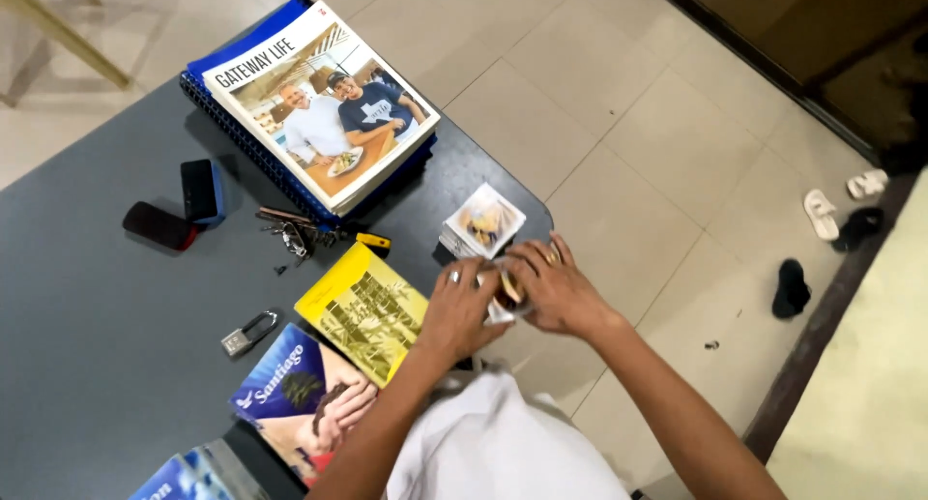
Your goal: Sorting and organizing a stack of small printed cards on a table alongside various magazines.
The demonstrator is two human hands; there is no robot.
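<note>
Packet (505, 295) pinched between left hand (459, 311) and right hand (556, 289), both grips closed.

clear small packet (505, 292) in hands (512, 297)

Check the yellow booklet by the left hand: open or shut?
Shut. The yellow booklet lies flat on the table, front cover up, no inside pages showing.
</note>
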